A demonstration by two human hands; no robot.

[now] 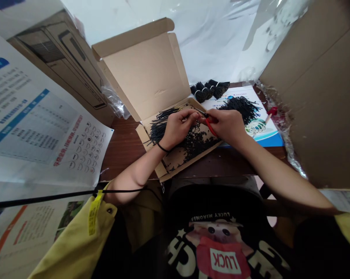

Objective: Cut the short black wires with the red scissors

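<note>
Red-handled scissors (211, 128) are being gripped in the right hand (229, 123), fingers curling round the handles, dark blades pointing at the left fingertips over the open cardboard box (146, 71). Left hand (177, 127): thumb and forefinger are being pressed together by the blade tips, other fingers curling in; what is being pinched there is too small to tell. Black wire lengths (159, 126) are being kept in the box's left end, just beside the left wrist; black clippings (199, 146) are being spread over its floor, below both hands. Lid is being left raised behind, so rear room is being limited on the left. Box's front edge is being set near the dark wooden table's (117, 143) front edge, left corner reaching it. On the right, a printed booklet (268, 136) is being covered partly by a loose black wire pile (241, 108), just beyond the right hand; tied black bundles (211, 90) are being lined up behind. Sides are being bounded by a large carton (314, 100) right and a printed sheet (64, 120) left.
</note>
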